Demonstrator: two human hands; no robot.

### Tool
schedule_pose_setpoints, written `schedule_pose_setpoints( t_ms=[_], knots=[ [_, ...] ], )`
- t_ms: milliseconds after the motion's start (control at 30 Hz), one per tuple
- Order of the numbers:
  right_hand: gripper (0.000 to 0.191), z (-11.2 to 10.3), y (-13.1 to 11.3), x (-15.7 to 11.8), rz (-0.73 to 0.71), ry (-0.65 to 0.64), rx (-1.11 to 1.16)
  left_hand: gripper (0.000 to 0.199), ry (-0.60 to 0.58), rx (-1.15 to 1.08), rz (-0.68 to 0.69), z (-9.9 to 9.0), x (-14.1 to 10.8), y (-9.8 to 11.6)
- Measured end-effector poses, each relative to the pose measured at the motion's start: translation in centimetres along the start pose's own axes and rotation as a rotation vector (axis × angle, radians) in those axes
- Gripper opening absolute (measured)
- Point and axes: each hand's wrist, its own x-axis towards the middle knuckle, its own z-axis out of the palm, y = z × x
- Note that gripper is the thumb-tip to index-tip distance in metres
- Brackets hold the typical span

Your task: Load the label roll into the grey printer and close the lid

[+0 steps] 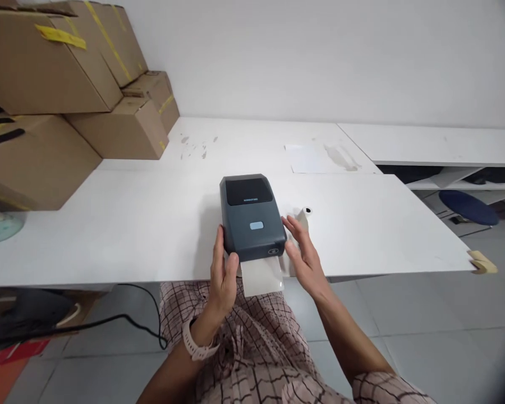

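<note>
A dark grey label printer stands at the table's front edge, with a black window on top and a light blue button. A strip of blank label paper comes out of its front and hangs over the edge. My left hand lies along the printer's left side, fingers stretched and thumb apart near the front corner. At the right side is my right hand, its fingers spread and fingertips close to the casing; contact there is hard to tell. A small white paper roll lies just behind my right hand, partly hidden.
Cardboard boxes with yellow tape are stacked at the left. A paper sheet lies on the white table towards the back. A blue stool stands at the right. Below left runs a black cable.
</note>
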Motion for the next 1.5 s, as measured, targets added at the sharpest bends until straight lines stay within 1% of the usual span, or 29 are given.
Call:
schedule_pose_setpoints(
  t_ms=[67,167,267,367,433,500,533,567,600,667,733,800,900,967,1000,1067,1100,1133,1167,1200,1267,1300,1333,1400,1433,1500],
  knots=[
    [0.061,0.3,0.1,-0.3,0.046,-0.027,0.090,0.074,0.035,-0.006,0.027,0.1,0.3,-0.5],
    [0.064,0.5,-0.6,-0.3,0.096,-0.026,0.178,0.074,0.092,-0.001,0.073,0.4,0.4,-0.9],
    [0.064,0.1,-1.2,0.0,0.135,-0.024,0.252,0.072,0.116,0.003,0.103,0.4,0.5,-0.7],
    [0.064,-0.7,-1.8,1.0,0.074,-0.025,0.259,0.067,0.103,-0.011,0.164,-0.1,1.7,0.5],
    [0.065,-1.1,-2.6,2.4,-0.011,-0.039,0.230,0.064,0.103,-0.060,0.236,-0.6,3.8,1.8],
    [0.071,-1.2,-3.8,4.8,-0.102,-0.052,0.153,0.059,0.157,-0.104,0.308,-1.3,6.9,2.9],
    [0.075,-1.1,-4.4,6.3,-0.146,-0.047,0.102,0.056,0.188,-0.094,0.312,-1.6,8.5,3.3],
    [0.079,-0.9,-5.1,8.0,-0.185,-0.031,0.051,0.053,0.216,-0.067,0.292,-1.9,10.0,3.5],
    [0.081,-0.7,-5.6,9.7,-0.220,-0.009,0.004,0.052,0.214,-0.017,0.249,-2.1,11.4,3.4],
    [0.082,-0.3,-6.4,13.5,-0.273,0.031,-0.074,0.053,0.171,0.104,0.115,-2.2,13.2,2.7],
    [0.082,0.1,-6.4,17.3,-0.308,0.047,-0.133,0.062,0.087,0.173,-0.015,-2.2,13.9,1.6],
    [0.083,0.2,-5.9,20.8,-0.327,0.042,-0.189,0.072,0.009,0.172,-0.100,-2.2,13.9,0.5],
    [0.085,0.1,-5.0,25.0,-0.336,0.003,-0.262,0.079,-0.055,0.148,-0.140,-2.3,13.6,-0.4],
    [0.089,0.1,-5.0,26.2,-0.360,-0.009,-0.321,0.080,-0.074,0.164,-0.135,-2.5,13.7,-0.4],
    [0.091,0.1,-5.2,26.2,-0.394,0.007,-0.359,0.080,-0.078,0.174,-0.133,-2.5,13.7,-0.3],
    [0.088,0.3,-5.9,24.9,-0.506,0.069,-0.441,0.080,-0.077,0.181,-0.139,-2.5,13.8,0.0],
    [0.083,0.5,-6.2,23.8,-0.573,0.085,-0.478,0.081,-0.069,0.181,-0.145,-2.4,13.9,0.1],
    [0.075,0.7,-6.5,22.5,-0.632,0.069,-0.512,0.080,-0.058,0.184,-0.152,-2.3,13.9,0.3],
    [0.066,1.0,-6.7,21.2,-0.671,0.017,-0.547,0.080,-0.043,0.194,-0.154,-2.2,13.9,0.4],
    [0.057,1.4,-6.6,19.9,-0.684,-0.064,-0.587,0.078,-0.027,0.210,-0.154,-2.0,14.0,0.4],
    [0.047,2.3,-6.1,18.0,-0.632,-0.280,-0.679,0.075,0.004,0.241,-0.144,-1.7,14.1,0.4],
    [0.049,2.8,-5.6,17.4,-0.578,-0.398,-0.726,0.074,0.015,0.246,-0.138,-1.6,14.2,0.4],
    [0.055,3.3,-5.0,17.1,-0.518,-0.511,-0.766,0.074,0.022,0.242,-0.135,-1.5,14.3,0.3],
    [0.071,4.5,-4.0,17.3,-0.417,-0.694,-0.811,0.076,0.035,0.216,-0.133,-1.4,14.3,0.1],
    [0.077,5.1,-3.5,17.6,-0.381,-0.752,-0.822,0.076,0.040,0.200,-0.132,-1.3,14.4,0.0],
    [0.084,6.0,-3.0,18.4,-0.329,-0.795,-0.836,0.076,0.045,0.169,-0.136,-1.3,14.3,-0.1]
  ],
)
